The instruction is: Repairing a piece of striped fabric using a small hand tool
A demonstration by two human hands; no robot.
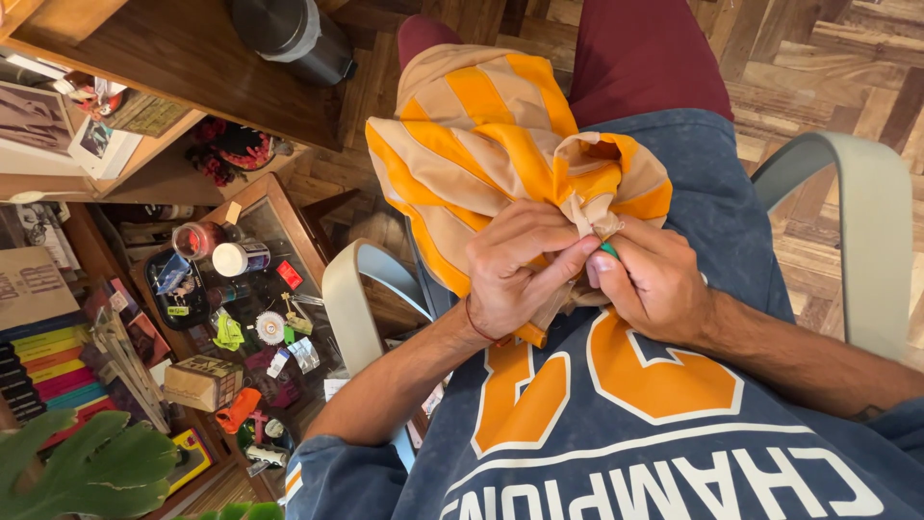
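Orange-striped cloth (481,135), left hand (515,265), right hand (654,284) pinching

A lived-in room at home

Herringbone wood flooring (828,58) fills the top of the frame. At left, a wooden shelf (183,58) carries photographs, a glass-topped side table (260,279) is crowded with small trinkets and jars, stacked books (43,371) sit lower left, and a houseplant (87,472) leans into the bottom-left corner.
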